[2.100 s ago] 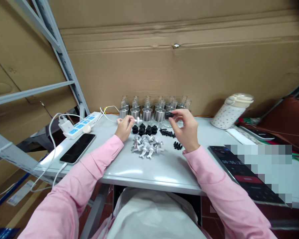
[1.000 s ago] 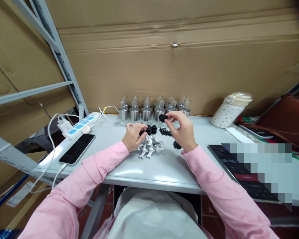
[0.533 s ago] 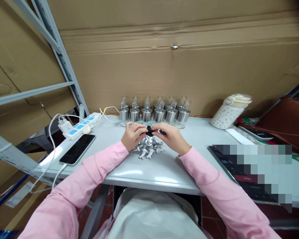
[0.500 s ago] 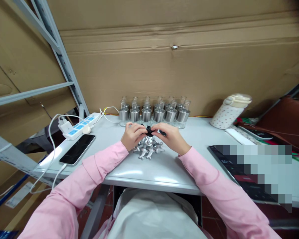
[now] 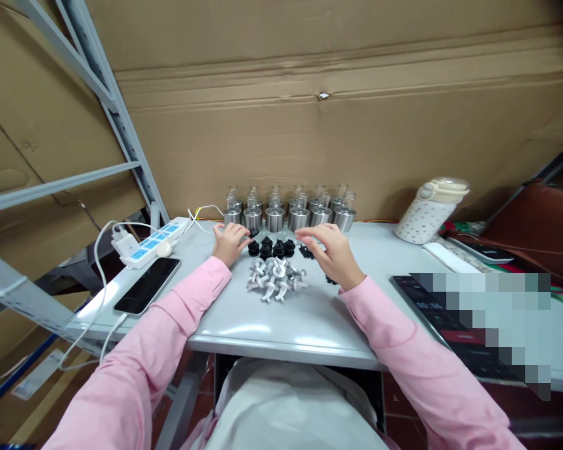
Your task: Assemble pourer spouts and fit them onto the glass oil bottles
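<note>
Several black ribbed parts stand grouped on the grey table, with a pile of silver-white winged pieces just in front of them. At the left end of the black group is my left hand, its fingers bent and apart beside the parts. To the right, my right hand hovers with thumb and fingers spread, holding nothing. More black pieces lie by its fingertips, and others are partly hidden beneath it. Glass bottles with steel sleeves form rows behind the hands.
A phone, a white power strip and cables lie on the left. On the right are a dotted white flask, a dark tablet-like device and a brown bag. Cardboard covers the back.
My hands have moved apart and let go of the black part between them. The grouped black parts now show between the hands.
</note>
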A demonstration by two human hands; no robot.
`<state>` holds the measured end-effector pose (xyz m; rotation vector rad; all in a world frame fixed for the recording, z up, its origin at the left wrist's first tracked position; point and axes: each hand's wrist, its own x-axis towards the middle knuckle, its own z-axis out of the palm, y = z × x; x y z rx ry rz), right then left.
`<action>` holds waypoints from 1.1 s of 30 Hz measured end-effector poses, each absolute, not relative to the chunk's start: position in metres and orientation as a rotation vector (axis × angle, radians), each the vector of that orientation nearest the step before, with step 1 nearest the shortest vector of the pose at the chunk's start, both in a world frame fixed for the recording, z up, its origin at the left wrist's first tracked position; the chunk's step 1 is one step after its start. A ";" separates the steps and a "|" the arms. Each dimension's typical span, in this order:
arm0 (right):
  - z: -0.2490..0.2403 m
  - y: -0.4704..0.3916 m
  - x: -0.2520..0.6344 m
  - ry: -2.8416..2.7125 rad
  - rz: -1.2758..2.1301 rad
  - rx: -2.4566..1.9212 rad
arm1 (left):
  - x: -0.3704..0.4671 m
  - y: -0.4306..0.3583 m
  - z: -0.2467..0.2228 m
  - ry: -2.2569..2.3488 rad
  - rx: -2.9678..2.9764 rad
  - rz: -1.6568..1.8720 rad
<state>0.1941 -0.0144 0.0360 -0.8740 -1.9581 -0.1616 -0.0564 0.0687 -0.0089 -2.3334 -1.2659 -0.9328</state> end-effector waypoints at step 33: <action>0.045 -0.008 0.208 -1.786 -0.222 -0.982 | -0.065 0.091 -0.033 -1.467 -2.672 -0.835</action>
